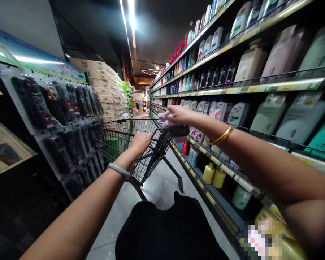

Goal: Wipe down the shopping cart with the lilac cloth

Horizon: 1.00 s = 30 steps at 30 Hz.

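Observation:
A black wire shopping cart (144, 169) stands at an angle in front of me. My left hand (141, 140) is closed on the near edge of the cart, where its handle seems to be; the fingers hide the bar. A grey bangle is on that wrist. Over the cart's right corner, my right hand (178, 115) is closed on a pale purple soft cloth (165, 116), with more of it hanging below the hand. The exact shape of the cloth cannot be made out. A gold bangle circles the right wrist. Something green (111, 147) shows through the cart's mesh.
Shelves (262, 88) of shampoo and wash bottles line the right side, close to my right arm. Left hangs a rack (67, 144) of dark wrapped goods, with stacked cartons (103, 86) beyond. Tiled floor (158, 184) runs under the cart. Yellow bottles (213, 175) stand low right.

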Each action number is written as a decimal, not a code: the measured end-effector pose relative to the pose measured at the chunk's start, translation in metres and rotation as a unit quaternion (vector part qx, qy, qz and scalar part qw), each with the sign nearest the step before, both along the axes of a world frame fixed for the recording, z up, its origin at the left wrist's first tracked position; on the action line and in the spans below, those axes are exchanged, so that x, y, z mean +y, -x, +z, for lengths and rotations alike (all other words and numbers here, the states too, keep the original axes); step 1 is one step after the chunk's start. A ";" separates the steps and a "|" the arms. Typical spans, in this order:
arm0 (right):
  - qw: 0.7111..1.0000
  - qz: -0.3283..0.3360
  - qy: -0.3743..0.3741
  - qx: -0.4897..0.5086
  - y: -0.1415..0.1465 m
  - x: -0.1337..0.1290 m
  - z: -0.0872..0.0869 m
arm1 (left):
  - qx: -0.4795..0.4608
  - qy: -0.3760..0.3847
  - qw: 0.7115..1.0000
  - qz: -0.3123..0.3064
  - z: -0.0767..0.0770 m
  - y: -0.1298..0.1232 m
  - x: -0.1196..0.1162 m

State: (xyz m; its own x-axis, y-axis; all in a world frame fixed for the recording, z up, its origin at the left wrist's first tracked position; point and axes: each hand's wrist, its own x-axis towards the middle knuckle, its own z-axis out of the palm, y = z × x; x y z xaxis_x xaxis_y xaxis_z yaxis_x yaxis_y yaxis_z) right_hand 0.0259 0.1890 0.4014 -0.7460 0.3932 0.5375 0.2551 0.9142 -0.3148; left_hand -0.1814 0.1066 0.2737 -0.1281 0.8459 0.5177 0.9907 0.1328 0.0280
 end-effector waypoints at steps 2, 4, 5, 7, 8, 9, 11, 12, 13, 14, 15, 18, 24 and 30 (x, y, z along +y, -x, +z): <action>0.996 0.028 0.009 -0.082 0.003 0.000 0.005 | -0.005 -0.003 1.000 -0.006 -0.001 -0.005 0.003; 0.988 0.059 -0.018 -0.139 0.005 0.010 0.008 | -0.011 -0.008 1.000 -0.010 -0.002 -0.010 0.006; 0.985 0.060 -0.040 -0.159 0.006 0.020 0.009 | -0.015 -0.011 1.000 -0.011 -0.003 -0.012 0.007; 0.979 0.035 -0.072 -0.190 0.006 0.043 0.009 | -0.021 -0.018 1.000 -0.013 -0.003 -0.016 0.010; 0.976 0.017 -0.082 -0.199 0.007 0.056 0.008 | -0.024 -0.020 0.999 -0.015 -0.003 -0.018 0.012; 0.976 0.001 -0.089 -0.198 0.007 0.067 0.007 | -0.028 -0.023 0.999 -0.018 -0.003 -0.020 0.013; 0.980 -0.011 -0.097 -0.174 0.010 0.084 0.005 | -0.035 -0.027 0.999 -0.026 -0.003 -0.024 0.018; 0.982 -0.010 -0.099 -0.163 0.011 0.090 0.004 | -0.038 -0.029 0.998 -0.031 -0.003 -0.025 0.020; 0.982 -0.004 -0.096 -0.161 0.014 0.095 0.003 | -0.042 -0.030 0.998 -0.036 -0.004 -0.026 0.022; 0.981 0.010 -0.086 -0.171 0.016 0.098 0.002 | -0.045 -0.030 0.998 -0.041 -0.004 -0.027 0.025; 0.978 0.027 -0.070 -0.194 0.019 0.101 0.001 | -0.048 -0.030 0.997 -0.044 -0.004 -0.029 0.027; 0.965 0.058 -0.038 -0.252 0.029 0.110 -0.001 | -0.057 -0.031 0.997 -0.049 -0.006 -0.033 0.034; 0.940 0.040 0.041 -0.336 0.029 0.092 0.012 | -0.068 -0.023 0.996 -0.046 -0.008 -0.044 0.042; 0.981 -0.005 -0.057 -0.187 -0.004 0.057 0.011 | -0.070 -0.016 0.996 -0.044 -0.008 -0.051 0.048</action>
State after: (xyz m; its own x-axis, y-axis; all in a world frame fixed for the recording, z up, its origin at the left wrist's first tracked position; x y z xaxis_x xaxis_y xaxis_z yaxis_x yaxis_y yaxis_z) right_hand 0.0298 0.2463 0.4128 -0.8958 0.3550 0.2675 0.3426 0.9348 -0.0931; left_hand -0.1305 0.1548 0.2658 -0.1263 0.8407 0.5265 0.9848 0.0423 0.1686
